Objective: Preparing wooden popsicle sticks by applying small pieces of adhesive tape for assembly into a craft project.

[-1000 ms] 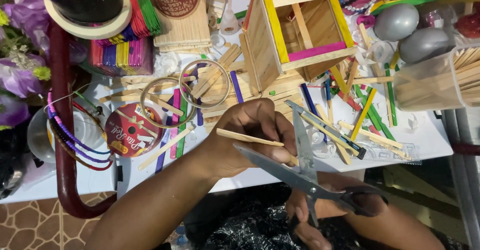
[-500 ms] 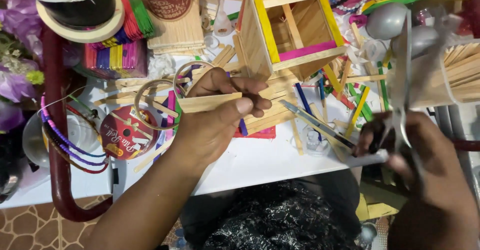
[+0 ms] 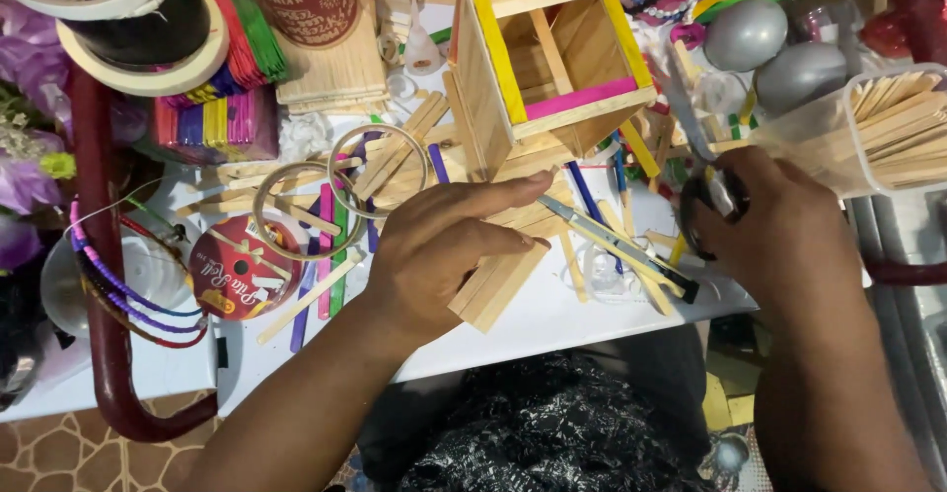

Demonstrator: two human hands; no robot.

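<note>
My left hand point(image 3: 444, 250) lies flat over a panel of glued wooden sticks point(image 3: 498, 280) on the white table point(image 3: 602, 324), fingertips pointing toward the base of a small stick house point(image 3: 552, 53) with yellow and pink edges. My right hand point(image 3: 789, 241) is low at the right, fingers curled through the black handles of the scissors point(image 3: 712, 208); the blades are hidden under the hand. A grey and yellow utility knife point(image 3: 621, 250) lies between the two hands.
Loose plain and coloured sticks litter the table. A clear tub of sticks point(image 3: 878, 127) stands at the right, two silver balls point(image 3: 769, 48) behind it. Tape rolls point(image 3: 128, 19), thin rings point(image 3: 296, 206) and a red disc point(image 3: 237, 277) lie at left. A dark red rail point(image 3: 104, 354) borders the left.
My right hand has brought the scissors down from in front of the tub to the table's right side. My left hand has let go of the single stick and settled on the stick panel.
</note>
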